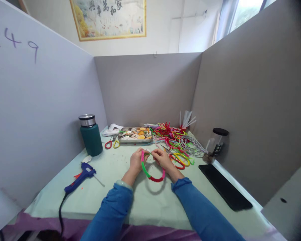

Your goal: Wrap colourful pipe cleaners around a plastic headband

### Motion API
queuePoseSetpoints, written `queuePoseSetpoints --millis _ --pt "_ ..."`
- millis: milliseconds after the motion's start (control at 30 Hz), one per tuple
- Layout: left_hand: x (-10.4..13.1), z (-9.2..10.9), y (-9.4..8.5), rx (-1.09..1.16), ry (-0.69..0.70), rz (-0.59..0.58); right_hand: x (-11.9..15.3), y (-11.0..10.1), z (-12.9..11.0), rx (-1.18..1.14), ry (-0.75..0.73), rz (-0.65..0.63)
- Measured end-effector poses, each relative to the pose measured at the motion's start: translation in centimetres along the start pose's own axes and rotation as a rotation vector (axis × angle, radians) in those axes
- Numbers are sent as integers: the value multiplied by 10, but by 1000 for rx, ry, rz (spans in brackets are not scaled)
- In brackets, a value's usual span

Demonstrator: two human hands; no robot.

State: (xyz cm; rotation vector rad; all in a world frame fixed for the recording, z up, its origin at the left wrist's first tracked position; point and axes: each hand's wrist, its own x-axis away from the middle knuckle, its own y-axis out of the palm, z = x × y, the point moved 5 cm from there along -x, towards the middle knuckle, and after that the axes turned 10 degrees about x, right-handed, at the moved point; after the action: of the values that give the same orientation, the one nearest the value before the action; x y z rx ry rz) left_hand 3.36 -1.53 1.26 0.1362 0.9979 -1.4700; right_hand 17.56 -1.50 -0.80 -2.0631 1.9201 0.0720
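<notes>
A ring wrapped in fuzzy pink, green and red sections (pixel 156 179) hangs tilted from my hands above the pale green cloth. My left hand (pixel 137 160) is closed around its upper left part, by a pink section. Close to it on the right, my right hand (pixel 162 158) pinches a thin green strand (pixel 149 153) that runs between the fingers of both hands. The ring's lower curve, green then red then pink, passes below the hands, and its right end reaches up beside my right wrist. Small details at the fingertips are too small to tell.
Behind my hands is a metal tray (pixel 135 142) of small pieces, beside colourful fuzzy stems (pixel 169 131). Scissors (pixel 178 162) lie right, a blue glue gun (pixel 78 179) and green bottle (pixel 91 140) left. A black slab (pixel 224 187) and a clear jar (pixel 215 144) are far right.
</notes>
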Motion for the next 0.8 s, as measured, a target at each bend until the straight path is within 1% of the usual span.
queuePoseSetpoints --millis 200,300,400,467,533,633,800 --pt "2 9 -3 -105 92 5 0 1 2 3 14 -28" --pt "2 16 -6 -149 182 5 0 2 3 -5 15 -60" --pt "2 24 -7 -180 285 -35 1 3 2 -9 14 -85" --pt "1 27 -5 -181 317 -81 2 3 2 -5 10 -107" --pt "1 27 -4 -170 323 -106 2 3 3 0 -1 -145" --pt "1 25 -4 -153 302 -110 2 4 3 18 -15 -199" --pt "0 14 -2 -89 196 -125 3 3 5 84 -20 -252"
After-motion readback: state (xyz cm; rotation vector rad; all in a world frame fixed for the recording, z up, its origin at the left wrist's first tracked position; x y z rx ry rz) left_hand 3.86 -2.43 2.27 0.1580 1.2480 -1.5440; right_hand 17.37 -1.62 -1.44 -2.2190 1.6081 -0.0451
